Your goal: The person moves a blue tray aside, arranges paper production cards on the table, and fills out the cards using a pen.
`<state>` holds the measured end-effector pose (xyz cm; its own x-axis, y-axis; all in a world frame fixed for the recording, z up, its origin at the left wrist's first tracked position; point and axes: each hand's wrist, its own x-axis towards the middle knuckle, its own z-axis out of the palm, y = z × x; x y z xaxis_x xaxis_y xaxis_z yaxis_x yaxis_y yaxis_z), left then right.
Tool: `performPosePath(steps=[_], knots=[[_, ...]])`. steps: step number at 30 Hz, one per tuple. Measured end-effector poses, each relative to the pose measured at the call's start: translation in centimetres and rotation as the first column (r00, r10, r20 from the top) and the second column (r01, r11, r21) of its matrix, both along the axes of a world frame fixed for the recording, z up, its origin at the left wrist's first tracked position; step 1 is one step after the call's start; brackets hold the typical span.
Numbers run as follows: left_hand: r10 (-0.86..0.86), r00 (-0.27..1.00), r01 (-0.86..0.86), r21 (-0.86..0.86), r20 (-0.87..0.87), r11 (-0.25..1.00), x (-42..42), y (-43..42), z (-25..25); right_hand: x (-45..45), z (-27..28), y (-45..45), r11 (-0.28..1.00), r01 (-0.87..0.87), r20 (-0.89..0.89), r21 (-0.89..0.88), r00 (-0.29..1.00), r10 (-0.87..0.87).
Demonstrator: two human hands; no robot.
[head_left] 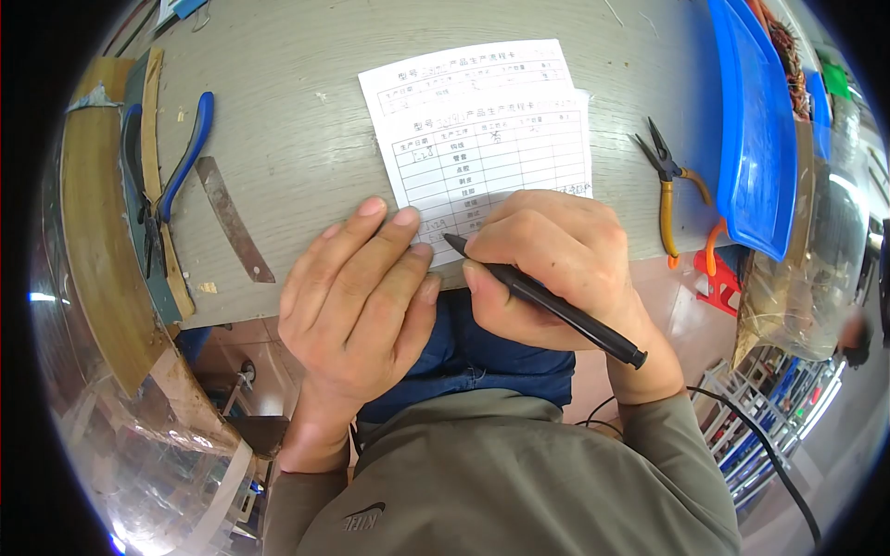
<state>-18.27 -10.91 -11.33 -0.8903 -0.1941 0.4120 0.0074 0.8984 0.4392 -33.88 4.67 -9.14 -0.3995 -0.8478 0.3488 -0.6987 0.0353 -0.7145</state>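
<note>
My right hand (556, 264) grips a black pen (565, 315), its tip on the lower left part of a printed form (528, 167). Handwriting fills a few of the form's cells, some of it close to the pen tip. Flat on the table beside it lies my left hand (357, 301), fingers stretched out and fingertips touching the paper's lower left edge. Beneath the top form, a second sheet (464, 69) sticks out at the far side. My right hand covers the lower right corner of the top form.
A flat metal strip (232, 218) and blue-handled pliers (190, 153) are on the left. On the right are pliers with orange-yellow handles (666, 176) and a blue tray (760, 130). A wooden board (107, 222) runs along the left side of the grey table (278, 56).
</note>
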Motion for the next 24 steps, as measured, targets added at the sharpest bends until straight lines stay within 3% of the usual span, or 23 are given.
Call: performPosePath(steps=[10,13,16,21,24], knots=[[0.003,1.000,-0.003,-0.006,0.001,1.000,0.0,0.0,0.0,0.0,0.1,0.0,1.000,0.007,0.011,0.021,1.000,-0.007],[0.003,1.000,-0.003,-0.003,-0.007,1.000,0.0,0.0,-0.1,-0.5,0.0,0.2,0.999,-0.043,0.106,-0.008,0.993,0.044],[-0.011,1.000,0.012,0.044,-0.020,0.999,0.0,0.1,-0.2,-0.5,0.2,1.0,0.995,0.055,0.193,-0.082,0.980,-0.039],[0.026,0.999,-0.026,0.023,-0.029,0.999,-0.1,0.5,0.4,-0.2,-0.2,0.8,0.982,-0.016,0.154,-0.190,0.987,0.045],[0.009,0.998,-0.009,0.008,-0.054,1.000,0.0,0.5,0.2,0.6,0.0,1.1,0.958,0.087,0.131,-0.274,0.990,-0.052]])
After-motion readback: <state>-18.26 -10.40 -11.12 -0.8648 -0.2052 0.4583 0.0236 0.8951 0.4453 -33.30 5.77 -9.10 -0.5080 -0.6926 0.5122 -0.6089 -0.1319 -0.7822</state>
